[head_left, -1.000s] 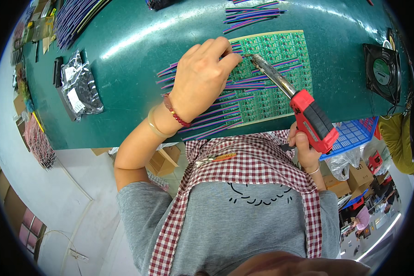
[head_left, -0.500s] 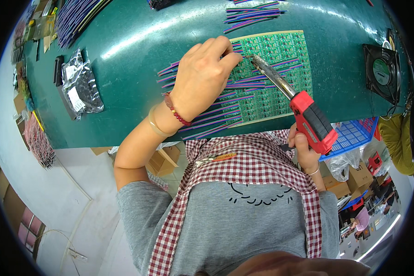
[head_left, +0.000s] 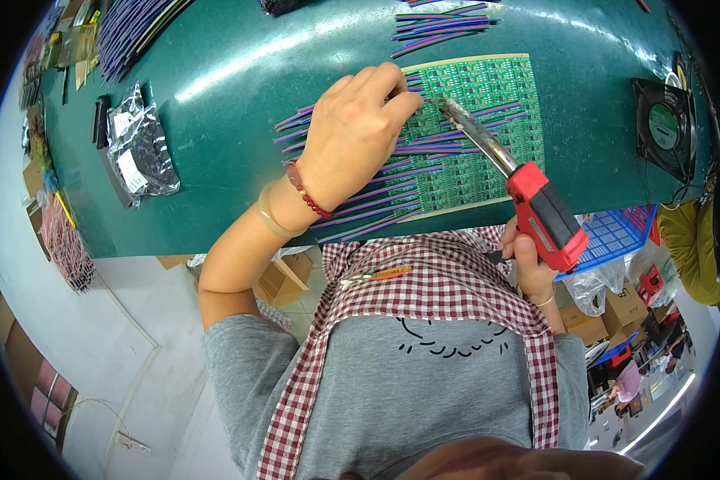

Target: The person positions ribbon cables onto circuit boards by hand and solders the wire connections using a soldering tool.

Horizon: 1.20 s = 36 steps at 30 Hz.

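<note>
My left hand (head_left: 358, 120) reaches over the green circuit board panel (head_left: 476, 180). Its thumb and forefinger pinch a coloured wire, mostly hidden by the fingers, with the end just showing at the fingertips. In my right hand (head_left: 530, 268) is a red and black soldering gun (head_left: 550, 214), held by its grip below the table edge. The gun's metal tip points up and left, close to my left fingertips over the board; whether it touches the wire I cannot tell. Several short striped wires (head_left: 376, 200) lie across the panel's left side, some reaching its middle.
Bundled wires (head_left: 444, 28) lie beyond the panel, with a larger bundle (head_left: 136, 36) at the far left. A plastic bag (head_left: 144, 152) sits on the left, a black fan (head_left: 664, 128) on the right. Below the right table edge is a blue crate (head_left: 612, 240).
The soldering gun has shifted very slightly to the right and down, its tip still by my left fingertips. My left hand stays nearly in place.
</note>
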{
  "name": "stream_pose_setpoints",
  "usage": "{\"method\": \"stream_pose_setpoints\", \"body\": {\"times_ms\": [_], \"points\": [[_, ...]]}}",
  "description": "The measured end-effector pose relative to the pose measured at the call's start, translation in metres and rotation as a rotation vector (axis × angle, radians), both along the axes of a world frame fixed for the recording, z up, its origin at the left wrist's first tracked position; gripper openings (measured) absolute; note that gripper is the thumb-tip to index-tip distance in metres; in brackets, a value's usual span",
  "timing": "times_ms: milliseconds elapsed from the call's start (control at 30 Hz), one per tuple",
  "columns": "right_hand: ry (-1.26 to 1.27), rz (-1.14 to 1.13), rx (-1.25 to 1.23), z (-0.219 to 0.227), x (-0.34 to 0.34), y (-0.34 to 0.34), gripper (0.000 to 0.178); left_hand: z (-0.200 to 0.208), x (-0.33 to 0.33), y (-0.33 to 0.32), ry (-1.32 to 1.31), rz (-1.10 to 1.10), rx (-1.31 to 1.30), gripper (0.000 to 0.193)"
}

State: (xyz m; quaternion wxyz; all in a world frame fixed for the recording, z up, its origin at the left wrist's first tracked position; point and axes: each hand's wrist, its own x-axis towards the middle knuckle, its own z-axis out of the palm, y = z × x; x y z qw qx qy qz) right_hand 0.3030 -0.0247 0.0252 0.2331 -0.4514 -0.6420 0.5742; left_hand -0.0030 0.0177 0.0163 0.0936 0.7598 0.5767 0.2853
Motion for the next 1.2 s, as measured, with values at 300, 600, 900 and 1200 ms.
{"method": "stream_pose_setpoints", "body": {"times_ms": [300, 600, 900, 1200], "points": [[0.041, -0.071, -0.044, 0.004, -0.005, 0.004, 0.051, -0.002, -0.001, 0.000, 0.005, 0.000, -0.010, 0.012], [0.037, -0.068, -0.023, 0.003, -0.004, -0.002, 0.048, -0.001, -0.001, 0.000, 0.026, -0.003, -0.015, 0.013], [0.073, -0.082, -0.071, 0.008, -0.009, 0.005, 0.049, -0.003, -0.002, 0.000, 0.030, 0.000, -0.017, 0.013], [0.055, -0.118, -0.080, 0.007, -0.009, 0.005, 0.049, -0.003, -0.001, 0.000, 0.039, -0.004, -0.018, 0.012]]}}
